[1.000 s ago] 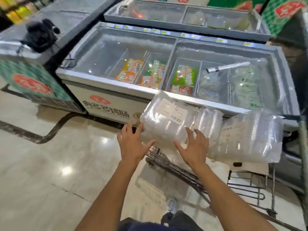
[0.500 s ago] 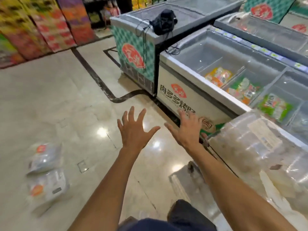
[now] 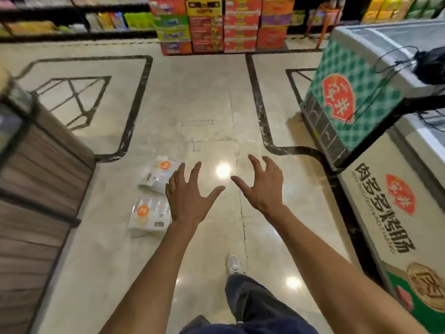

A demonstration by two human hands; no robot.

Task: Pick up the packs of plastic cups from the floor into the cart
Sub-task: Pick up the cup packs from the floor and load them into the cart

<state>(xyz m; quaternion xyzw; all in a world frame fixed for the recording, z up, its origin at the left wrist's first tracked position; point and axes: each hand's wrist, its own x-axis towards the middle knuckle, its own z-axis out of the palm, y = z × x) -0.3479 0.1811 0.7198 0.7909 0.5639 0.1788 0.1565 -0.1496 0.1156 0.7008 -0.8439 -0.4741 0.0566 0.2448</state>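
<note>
Two packs of plastic cups with orange round labels lie on the shiny floor. The farther pack point(image 3: 160, 173) is tilted; the nearer pack point(image 3: 148, 216) lies just below it. My left hand point(image 3: 187, 197) is held out in the air with fingers spread, overlapping the right edges of both packs in the view and holding nothing. My right hand point(image 3: 263, 186) hovers beside it with fingers spread and slightly bent, also holding nothing. The cart is out of view.
A wooden-slatted display stand point(image 3: 36, 189) rises on the left. Chest freezers point(image 3: 375, 112) line the right side. Stacked colourful cartons point(image 3: 224, 25) and shelves stand at the far end. My shoe point(image 3: 234, 263) and trouser leg show below.
My view has swung left, away from the freezers and the cart with its packs, onto the open floor. Both hands let go of the pack in the cart and now hover over the floor packs.
</note>
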